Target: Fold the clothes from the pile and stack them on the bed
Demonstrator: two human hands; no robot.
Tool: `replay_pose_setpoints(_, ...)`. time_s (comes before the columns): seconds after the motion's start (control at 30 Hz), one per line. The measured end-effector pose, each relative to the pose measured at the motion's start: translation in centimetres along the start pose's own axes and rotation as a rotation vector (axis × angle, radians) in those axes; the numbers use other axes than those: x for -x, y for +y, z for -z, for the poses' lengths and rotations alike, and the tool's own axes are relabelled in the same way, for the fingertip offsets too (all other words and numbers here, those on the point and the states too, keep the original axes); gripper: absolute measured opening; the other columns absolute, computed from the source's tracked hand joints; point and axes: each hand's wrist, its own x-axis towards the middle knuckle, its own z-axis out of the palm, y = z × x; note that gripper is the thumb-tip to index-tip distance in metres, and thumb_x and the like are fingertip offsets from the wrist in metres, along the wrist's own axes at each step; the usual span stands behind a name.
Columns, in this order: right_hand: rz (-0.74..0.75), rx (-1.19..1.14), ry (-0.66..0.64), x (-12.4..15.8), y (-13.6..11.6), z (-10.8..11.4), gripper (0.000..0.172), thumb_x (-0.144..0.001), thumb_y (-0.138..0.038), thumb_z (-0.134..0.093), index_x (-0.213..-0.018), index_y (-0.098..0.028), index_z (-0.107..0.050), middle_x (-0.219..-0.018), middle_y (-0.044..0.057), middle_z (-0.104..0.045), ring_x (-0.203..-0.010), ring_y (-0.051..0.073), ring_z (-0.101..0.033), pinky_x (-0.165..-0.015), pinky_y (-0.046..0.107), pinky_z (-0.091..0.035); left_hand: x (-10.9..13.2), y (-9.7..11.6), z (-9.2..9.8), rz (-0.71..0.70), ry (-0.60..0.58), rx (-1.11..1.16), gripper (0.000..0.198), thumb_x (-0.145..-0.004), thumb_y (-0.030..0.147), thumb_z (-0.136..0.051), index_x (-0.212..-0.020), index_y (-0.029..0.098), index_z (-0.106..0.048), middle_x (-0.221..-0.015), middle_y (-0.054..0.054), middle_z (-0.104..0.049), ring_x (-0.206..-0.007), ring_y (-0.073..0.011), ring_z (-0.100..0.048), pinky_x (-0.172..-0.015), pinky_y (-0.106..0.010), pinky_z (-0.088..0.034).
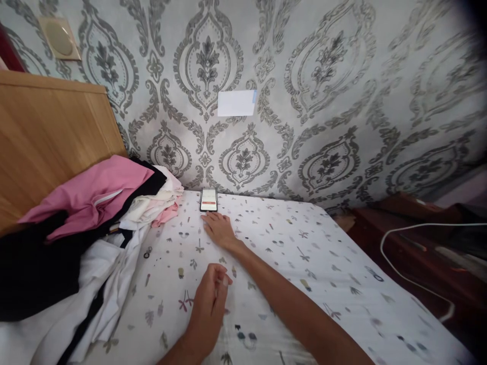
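Note:
My right hand (pixel 218 229) lies flat on the patterned bed sheet (pixel 274 243), palm down, fingers stretched toward a smartphone (pixel 209 200) with a lit screen. Its fingertips are just short of the phone's near edge. The phone leans or lies at the far side of the bed, close to the wall; I cannot tell which. Nearer to me, my left hand (pixel 211 304) hovers over or rests on the sheet with its fingers curled in toward the thumb. Nothing shows in it.
A heap of clothes, with a pink garment (pixel 95 195) on top, lies at the left by a wooden headboard (pixel 57 116). Patterned wallpaper (pixel 323 126) bears a white rectangle (pixel 236 103). At the right, a white cable (pixel 395 271) hangs beside dark red furniture (pixel 367 228).

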Motion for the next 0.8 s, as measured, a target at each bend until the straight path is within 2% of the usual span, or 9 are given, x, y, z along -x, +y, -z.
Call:
replay_pose_setpoints(0.17, 0.029, 0.000, 0.015, 0.1, 0.1, -0.1, 0.044, -0.103, -0.031, -0.036, -0.143, -0.026, -0.052, -0.155, 0.006, -0.046, -0.141, 0.025, -0.036, -0.112, 0.047, -0.025, 0.1, 0.4, -0.1, -0.010, 0.020, 0.024, 0.039, -0.098, 0.060, -0.035, -0.102, 0.023, -0.048, -0.096, -0.006, -0.059, -0.086, -0.0197, -0.057, -0.064, -0.027, -0.050)
replay_pose_setpoints(0.27, 0.031, -0.099, 0.064, 0.1, 0.4, -0.2, 0.039, -0.100, -0.027, -0.043, -0.135, -0.024, -0.059, -0.148, 0.007, -0.054, -0.137, 0.024, -0.041, -0.111, 0.045, -0.027, 0.5, 0.4, -0.4, 0.017, 0.024, 0.046, 0.040, -0.097, 0.061, -0.036, -0.103, 0.024, -0.048, -0.099, -0.007, -0.060, -0.085, -0.0201, -0.058, -0.062, -0.027, -0.050)
replay_pose_setpoints(0.37, -0.062, -0.232, 0.173, -0.2, 1.1, -0.3, 0.036, -0.096, -0.019, -0.043, -0.125, -0.021, -0.064, -0.134, 0.008, -0.062, -0.124, 0.022, -0.051, -0.107, 0.038, -0.034, 0.2, 0.0, -0.4, 0.021, 0.052, 0.081, 0.036, -0.097, 0.057, -0.039, -0.103, 0.023, -0.050, -0.097, -0.007, -0.062, -0.090, -0.0208, -0.059, -0.070, -0.029, -0.051)
replay_pose_setpoints(0.43, -0.146, -0.264, 0.223, -0.4, 1.7, -0.4, 0.040, -0.093, -0.014, -0.040, -0.126, -0.018, -0.061, -0.130, 0.010, -0.063, -0.121, 0.023, -0.052, -0.105, 0.037, -0.037, -1.2, -0.2, 0.3, 0.016, 0.123, 0.102, 0.029, -0.097, 0.051, -0.041, -0.100, 0.023, -0.050, -0.095, -0.006, -0.064, -0.090, -0.0205, -0.061, -0.077, -0.031, -0.050)
replay_pose_setpoints(0.5, -0.199, -0.275, 0.239, -0.7, 2.3, -0.6, 0.044, -0.091, -0.013, -0.039, -0.131, -0.016, -0.056, -0.130, 0.012, -0.062, -0.122, 0.025, -0.050, -0.105, 0.039, -0.038, -3.9, -0.2, 1.9, -0.034, 0.207, 0.050, 0.022, -0.097, 0.044, -0.042, -0.098, 0.023, -0.049, -0.098, -0.006, -0.065, -0.092, -0.0203, -0.062, -0.081, -0.033, -0.049)
replay_pose_setpoints(0.6, -0.222, -0.299, 0.232, -1.1, 2.6, -0.9, 0.051, -0.088, -0.012, -0.041, -0.139, -0.016, -0.048, -0.135, 0.013, -0.059, -0.127, 0.026, -0.048, -0.107, 0.040, -0.036, -10.1, 0.2, 5.0, -0.203, 0.299, -0.250, 0.012, -0.093, 0.024, -0.046, -0.104, 0.022, -0.048, -0.109, -0.008, -0.064, -0.107, -0.0203, -0.060, -0.093, -0.034, -0.045)
replay_pose_setpoints(0.67, -0.218, -0.310, 0.218, -1.3, 2.6, -1.0, 0.058, -0.086, -0.011, -0.043, -0.144, -0.013, -0.042, -0.141, 0.013, -0.056, -0.132, 0.025, -0.045, -0.111, 0.039, -0.032, -14.5, 0.3, 6.7, -0.099, 0.331, -0.466, 0.024, -0.088, 0.010, -0.045, -0.108, 0.021, -0.046, -0.116, -0.010, -0.064, -0.113, -0.0200, -0.059, -0.099, -0.035, -0.043)
replay_pose_setpoints(0.7, -0.215, -0.314, 0.213, -1.4, 2.6, -1.1, 0.061, -0.086, -0.011, -0.043, -0.146, -0.012, -0.039, -0.143, 0.013, -0.055, -0.134, 0.025, -0.044, -0.112, 0.039, -0.030, -16.4, 0.3, 7.3, -0.072, 0.341, -0.498, 0.028, -0.086, 0.006, -0.045, -0.111, 0.020, -0.045, -0.118, -0.012, -0.064, -0.116, -0.0212, -0.059, -0.099, -0.036, -0.043)
replay_pose_setpoints(0.8, -0.223, -0.328, 0.209, -1.7, 2.7, -1.3, 0.066, -0.085, -0.010, -0.042, -0.150, -0.012, -0.034, -0.147, 0.013, -0.052, -0.137, 0.024, -0.043, -0.114, 0.038, -0.029, -20.2, -0.4, 7.7, -0.012, 0.344, -0.566, 0.040, -0.081, 0.001, -0.047, -0.118, 0.018, -0.045, -0.125, -0.017, -0.064, -0.122, -0.0249, -0.057, -0.102, -0.039, -0.040)
